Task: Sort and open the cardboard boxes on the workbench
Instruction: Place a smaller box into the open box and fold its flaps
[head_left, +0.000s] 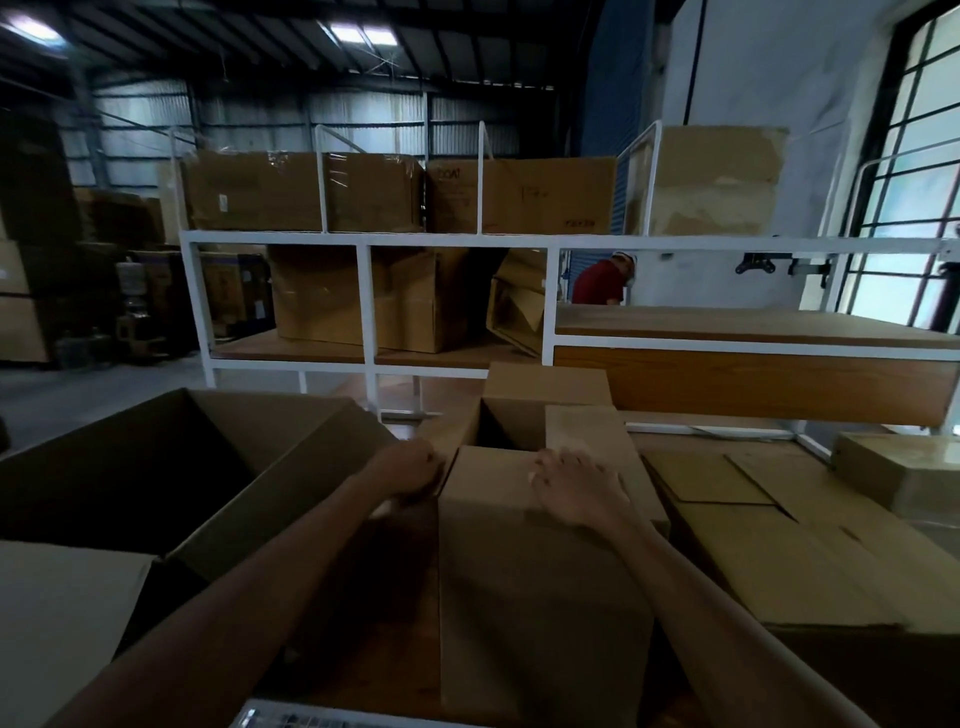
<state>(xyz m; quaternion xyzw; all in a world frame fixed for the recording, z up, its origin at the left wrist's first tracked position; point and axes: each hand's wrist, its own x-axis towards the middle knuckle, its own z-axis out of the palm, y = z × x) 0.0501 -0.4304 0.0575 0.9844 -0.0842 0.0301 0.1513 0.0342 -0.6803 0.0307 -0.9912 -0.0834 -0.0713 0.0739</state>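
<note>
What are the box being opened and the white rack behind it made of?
Box: plain brown cardboard, matte, with creased fold-out flaps. Rack: likely white-painted metal, given thin square bars. Its shelves: wood or wood-look laminate, grain showing.

hands: 2, left hand (410, 467) and right hand (576, 486)
boxes on workbench (384, 623): 4 – big open box (156, 467), middle box (540, 519) with flaps up, flat box (779, 535), small shut box (898, 467)
rack (457, 240): 1, white frame
top-shelf boxes (519, 195): 4, though the left two may be one
lower-shelf boxes (317, 296): 3, counting one crushed box (519, 312)
background person (600, 283): 1, red top
roof light panels (363, 34): 3, one left, two side by side
far-left stacks (31, 291): too dark to count
</note>
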